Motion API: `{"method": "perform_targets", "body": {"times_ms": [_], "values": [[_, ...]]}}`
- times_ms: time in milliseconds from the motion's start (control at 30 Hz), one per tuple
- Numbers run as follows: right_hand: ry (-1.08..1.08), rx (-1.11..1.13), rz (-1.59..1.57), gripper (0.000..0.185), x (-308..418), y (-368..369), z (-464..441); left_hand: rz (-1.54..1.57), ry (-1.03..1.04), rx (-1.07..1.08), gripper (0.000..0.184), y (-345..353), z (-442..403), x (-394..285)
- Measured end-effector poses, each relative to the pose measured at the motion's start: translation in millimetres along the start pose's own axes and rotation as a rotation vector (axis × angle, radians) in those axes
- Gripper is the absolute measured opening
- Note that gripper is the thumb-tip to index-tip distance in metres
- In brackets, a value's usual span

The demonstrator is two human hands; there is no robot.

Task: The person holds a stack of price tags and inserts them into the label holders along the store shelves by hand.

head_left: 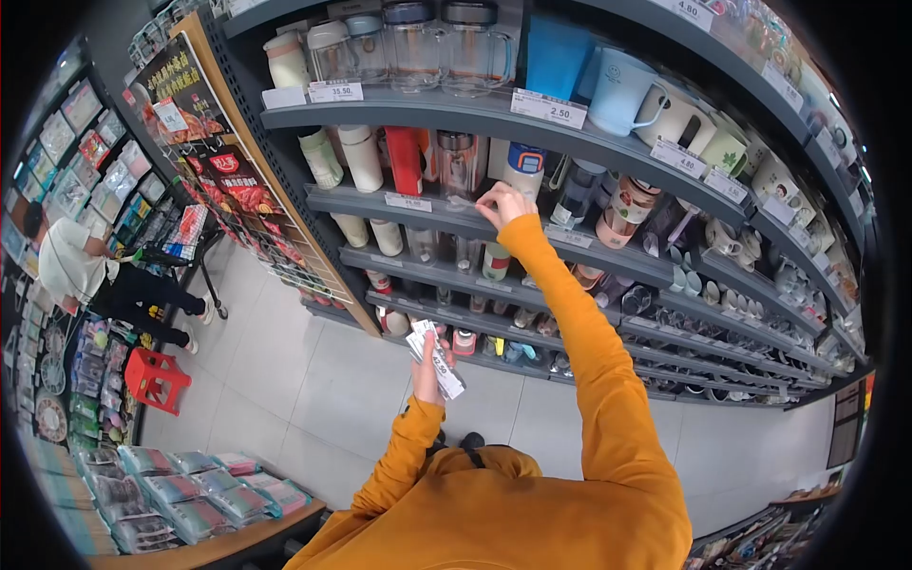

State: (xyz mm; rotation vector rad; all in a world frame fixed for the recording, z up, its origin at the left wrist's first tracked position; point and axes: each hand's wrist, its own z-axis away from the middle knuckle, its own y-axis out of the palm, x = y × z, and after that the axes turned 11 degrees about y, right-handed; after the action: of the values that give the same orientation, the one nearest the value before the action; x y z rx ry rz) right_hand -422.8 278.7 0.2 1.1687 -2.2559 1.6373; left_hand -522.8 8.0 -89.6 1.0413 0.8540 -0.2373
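Observation:
My left hand [427, 378] is closed around a small stack of white price labels [446, 373], held low in front of the shelves. My right hand [506, 204] reaches out to the front edge of a middle shelf [366, 200], with thumb and fingers pinched together. Whatever is between those fingertips is too small to make out. Just left of them a pale, clear piece [461, 202] shows on the shelf edge. Behind the hand stand a white bottle with a blue lid [524, 169] and a clear tumbler [456, 163]. Further left is a red box [404, 160].
Glass jugs [412, 47] and a light blue mug [619, 92] stand on the shelf above. A board of hanging food packets [228, 171] borders the shelves. At left are a person [81, 271] with a cart, a red stool [157, 380] and a packet-covered table [237, 532].

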Motion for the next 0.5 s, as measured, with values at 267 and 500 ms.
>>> {"method": "perform_targets", "body": {"times_ms": [267,500], "values": [[0.431,0.7,-0.892,0.012,-6,48,209,-0.135,-0.031,0.02,0.03,-24,-10,29],[0.616,0.942,-1.01,0.019,-23,67,235,-0.266,-0.202,0.134,0.031,-60,-16,48]]}}
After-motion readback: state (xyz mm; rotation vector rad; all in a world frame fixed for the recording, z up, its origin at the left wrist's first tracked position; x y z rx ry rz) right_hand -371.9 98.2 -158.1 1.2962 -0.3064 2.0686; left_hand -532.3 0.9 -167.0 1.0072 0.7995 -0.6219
